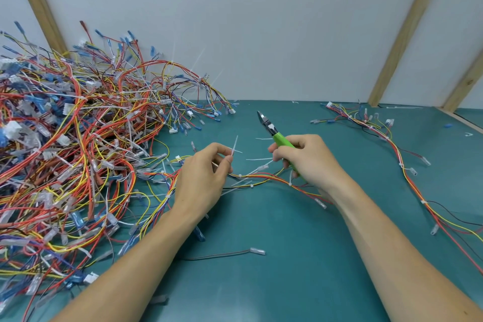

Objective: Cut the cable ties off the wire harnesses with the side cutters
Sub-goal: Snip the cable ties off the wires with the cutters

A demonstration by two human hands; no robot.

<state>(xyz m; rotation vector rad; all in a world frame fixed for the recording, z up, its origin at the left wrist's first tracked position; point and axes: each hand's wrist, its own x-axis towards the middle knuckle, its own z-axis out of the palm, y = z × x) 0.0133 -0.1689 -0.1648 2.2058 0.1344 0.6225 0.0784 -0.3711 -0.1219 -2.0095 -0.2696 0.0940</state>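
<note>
My right hand (308, 159) grips the green-handled side cutters (273, 131), whose jaws point up and to the left, away from the wires. My left hand (203, 178) pinches a white cable tie (234, 146) between thumb and fingers, its tail standing upright. A wire harness (261, 178) of red, yellow and blue wires runs across the green mat between and under both hands, with white ties still around it.
A big tangled pile of harnesses (70, 144) fills the left side of the green mat (274, 256). Another harness (392, 144) lies stretched out at the right. Loose cut tie pieces (258, 159) lie behind my hands. A white wall with wooden battens stands behind the table.
</note>
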